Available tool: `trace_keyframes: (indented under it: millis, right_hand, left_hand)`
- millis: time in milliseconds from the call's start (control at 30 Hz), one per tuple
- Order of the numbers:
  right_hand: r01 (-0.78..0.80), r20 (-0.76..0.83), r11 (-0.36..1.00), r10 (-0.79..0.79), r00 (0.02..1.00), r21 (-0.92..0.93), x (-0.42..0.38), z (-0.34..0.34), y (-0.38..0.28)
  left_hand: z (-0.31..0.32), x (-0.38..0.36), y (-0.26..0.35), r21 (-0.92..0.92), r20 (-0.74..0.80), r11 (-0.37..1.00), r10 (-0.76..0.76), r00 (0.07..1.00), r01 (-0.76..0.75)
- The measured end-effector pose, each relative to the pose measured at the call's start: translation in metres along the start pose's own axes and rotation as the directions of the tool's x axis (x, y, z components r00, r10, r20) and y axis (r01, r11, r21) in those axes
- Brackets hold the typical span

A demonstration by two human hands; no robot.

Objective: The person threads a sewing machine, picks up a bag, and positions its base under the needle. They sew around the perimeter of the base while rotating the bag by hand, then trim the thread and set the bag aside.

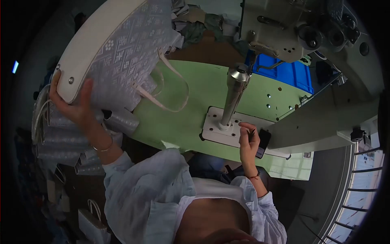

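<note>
My left hand (77,107) grips the lower corner of a silver-grey patterned handbag (126,53), thumb on one side and fingers around the other. The bag is tilted, with its cream base and metal studs turned outward. Its two pale handles (187,91) hang over the green table. My right hand (248,146) is closed near the foot of the metal post (232,95) of a sewing machine. A small dark thing shows between its fingers, too small to make out. Just beside that hand lies a dark phone (263,143).
The machine head (292,32) hangs above the post, and its thick arm (321,114) runs along the right. Behind the green table (191,73) stands a blue crate (280,75). More silver bags (61,140) are piled at left; another small bag (92,225) sits lower down.
</note>
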State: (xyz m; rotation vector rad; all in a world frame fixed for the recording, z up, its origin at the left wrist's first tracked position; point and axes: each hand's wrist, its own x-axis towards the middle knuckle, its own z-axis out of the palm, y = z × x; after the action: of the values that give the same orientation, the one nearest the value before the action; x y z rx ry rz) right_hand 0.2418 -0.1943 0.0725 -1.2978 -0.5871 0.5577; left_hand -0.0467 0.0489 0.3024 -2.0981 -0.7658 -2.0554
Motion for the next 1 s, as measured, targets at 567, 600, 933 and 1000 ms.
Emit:
trace_keyframes:
  millis: [567,600,933,1000]
  right_hand:
    - [0.459,-0.062,0.867,-0.478,0.876,-0.194,0.047,0.052,-0.069]
    - [0.455,-0.065,0.869,-0.474,0.878,-0.193,0.051,0.056,-0.069]
    - [0.550,-0.308,0.817,-0.576,0.757,-0.173,0.066,0.071,-0.049]
    - [0.562,-0.212,0.827,-0.549,0.808,0.003,0.069,0.066,-0.049]
  left_hand:
    - [0.226,-0.088,0.024,-0.210,0.529,0.978,0.105,0.842,0.010]
    - [0.216,-0.088,0.034,-0.283,0.505,0.957,0.094,0.858,0.062]
    - [0.158,-0.106,0.092,-0.522,0.441,0.853,0.260,0.859,0.010]
    - [0.152,-0.102,0.090,-0.519,0.401,0.849,0.344,0.849,-0.098]
